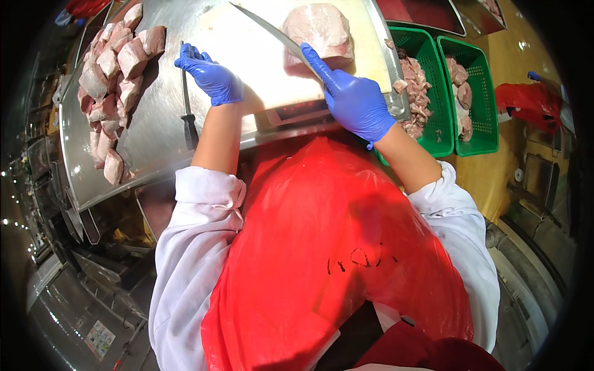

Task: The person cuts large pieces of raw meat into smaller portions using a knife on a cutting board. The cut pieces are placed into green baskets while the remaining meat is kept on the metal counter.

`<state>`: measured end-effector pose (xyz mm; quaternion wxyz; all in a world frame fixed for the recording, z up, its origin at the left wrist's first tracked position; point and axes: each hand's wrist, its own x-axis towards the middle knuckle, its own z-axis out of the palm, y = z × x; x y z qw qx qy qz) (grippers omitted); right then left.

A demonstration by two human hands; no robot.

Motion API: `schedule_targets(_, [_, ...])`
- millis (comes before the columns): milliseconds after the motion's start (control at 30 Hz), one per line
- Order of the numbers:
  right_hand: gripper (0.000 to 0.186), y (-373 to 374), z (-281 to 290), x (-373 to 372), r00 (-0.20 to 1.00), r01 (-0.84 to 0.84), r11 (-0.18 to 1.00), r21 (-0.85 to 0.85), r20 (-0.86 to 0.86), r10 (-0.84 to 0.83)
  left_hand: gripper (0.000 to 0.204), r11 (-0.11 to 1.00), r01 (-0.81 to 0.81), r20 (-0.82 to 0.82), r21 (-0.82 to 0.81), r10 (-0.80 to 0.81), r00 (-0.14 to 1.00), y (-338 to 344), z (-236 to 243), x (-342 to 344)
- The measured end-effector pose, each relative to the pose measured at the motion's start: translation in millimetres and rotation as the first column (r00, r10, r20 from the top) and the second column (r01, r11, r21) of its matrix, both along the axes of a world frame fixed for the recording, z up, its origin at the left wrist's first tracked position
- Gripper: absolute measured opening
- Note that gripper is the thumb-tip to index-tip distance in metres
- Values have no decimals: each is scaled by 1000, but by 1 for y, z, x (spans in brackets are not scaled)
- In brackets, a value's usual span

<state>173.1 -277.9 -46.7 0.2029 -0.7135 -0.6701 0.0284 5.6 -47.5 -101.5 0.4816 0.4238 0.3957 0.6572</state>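
Observation:
My right hand point(357, 106), in a blue glove, is closed on a long knife point(272, 34), its index finger along the blade. The blade slants over a large raw meat piece point(322, 34) on a pale cutting board point(229, 31). My left hand point(209, 77), also gloved, has loosely bent fingers over the upper part of a sharpening steel point(185, 99) with a black handle; whether they touch it is unclear. A pile of pale meat chunks point(108, 80) lies left on the steel table point(154, 148).
Two green perforated baskets point(440, 99) point(482, 145) hold meat pieces at the right, beside the board. Behind them sits a metal tray point(421, 12). Red plastic and a blue glove point(533, 76) show at the far right. Metal equipment point(74, 297) stands at lower left.

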Motion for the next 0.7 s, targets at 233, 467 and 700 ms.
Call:
schedule_targets(233, [91, -68, 17, 9, 998, -30, 961, -275, 44, 44, 60, 996, 11, -198, 93, 7, 980, -32, 15, -3])
schedule_targets(467, [86, -140, 36, 41, 983, -84, 957, -276, -179, 35, 17, 929, 289, -513, 233, -135, 848, -82, 19, 12])
schedule_targets(700, [70, -45, 68, 51, 954, -8, 999, -35, -299, -3, 23, 944, 317, -871, 96, -74, 486, -107, 18, 28])
